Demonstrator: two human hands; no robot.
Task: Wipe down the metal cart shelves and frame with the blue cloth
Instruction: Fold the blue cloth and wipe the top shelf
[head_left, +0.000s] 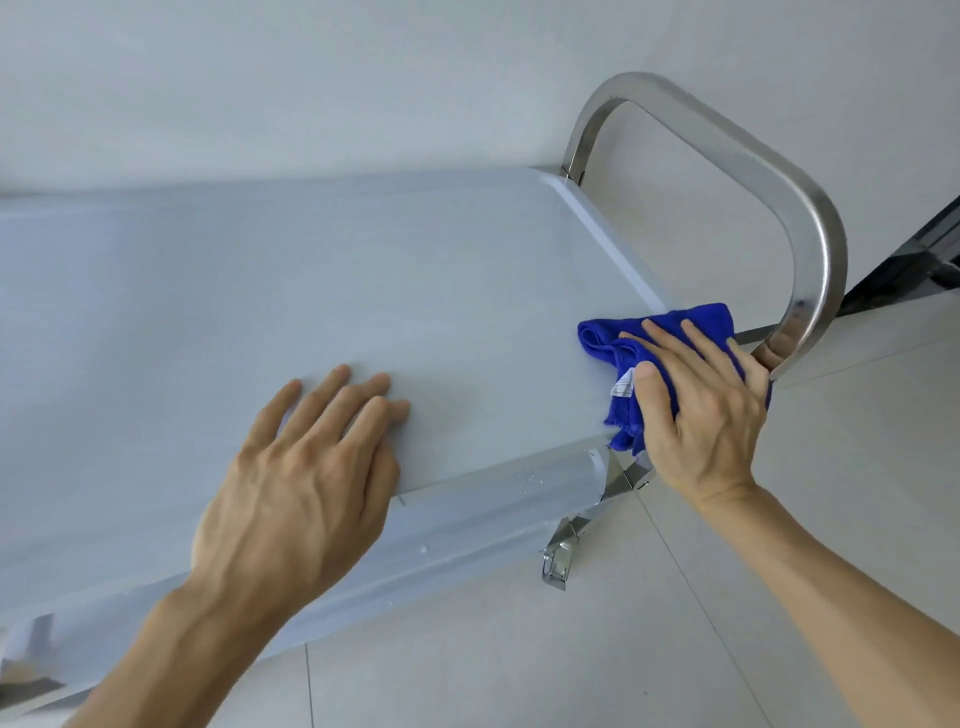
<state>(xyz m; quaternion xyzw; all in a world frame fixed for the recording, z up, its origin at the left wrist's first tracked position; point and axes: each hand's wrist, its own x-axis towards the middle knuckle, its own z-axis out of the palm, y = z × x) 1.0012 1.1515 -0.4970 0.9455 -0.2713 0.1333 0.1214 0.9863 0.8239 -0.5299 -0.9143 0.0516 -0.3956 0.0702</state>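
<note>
The metal cart's top shelf (311, 291) is a wide pale grey-blue surface that fills the left and middle of the view. A curved steel handle (769, 176) rises from its right end. The blue cloth (691, 325) lies bunched at the shelf's near right corner. My right hand (701, 410) presses on it with straight, spread fingers, the thumb along the cloth's left side. My left hand (306, 467) rests flat on the shelf's front edge, fingers straight, holding nothing.
A white wall stands close behind the cart. Pale floor tiles (727, 623) spread below and to the right. A steel bracket (561, 556) shows under the shelf's near right corner. A dark object (919, 260) stands at the right edge.
</note>
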